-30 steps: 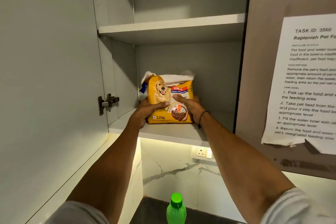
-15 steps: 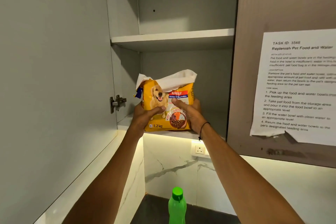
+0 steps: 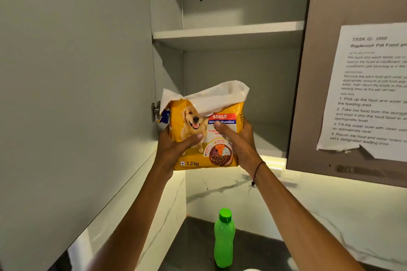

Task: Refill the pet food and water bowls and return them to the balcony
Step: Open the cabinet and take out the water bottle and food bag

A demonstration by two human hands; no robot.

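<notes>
A yellow dog food bag (image 3: 196,114) with a dog's picture, "ADULT" and "1.2 kg" on it is held upright in the air in front of the open wall cupboard. Its torn top shows a white lining. My left hand (image 3: 174,149) grips the bag's left side, thumb across the front. My right hand (image 3: 239,141) grips the right side, thumb on the front too. The bag is clear of the lower cupboard shelf (image 3: 271,138). No bowls are in view.
The grey cupboard door (image 3: 74,94) stands open at my left. The upper shelf (image 3: 229,31) holds nothing. A printed task sheet (image 3: 372,90) hangs on the shut door at right. A green bottle (image 3: 224,240) stands on the dark counter (image 3: 191,246) below.
Both hands have lifted the bag off the lower shelf and drawn it out of the cupboard toward me.
</notes>
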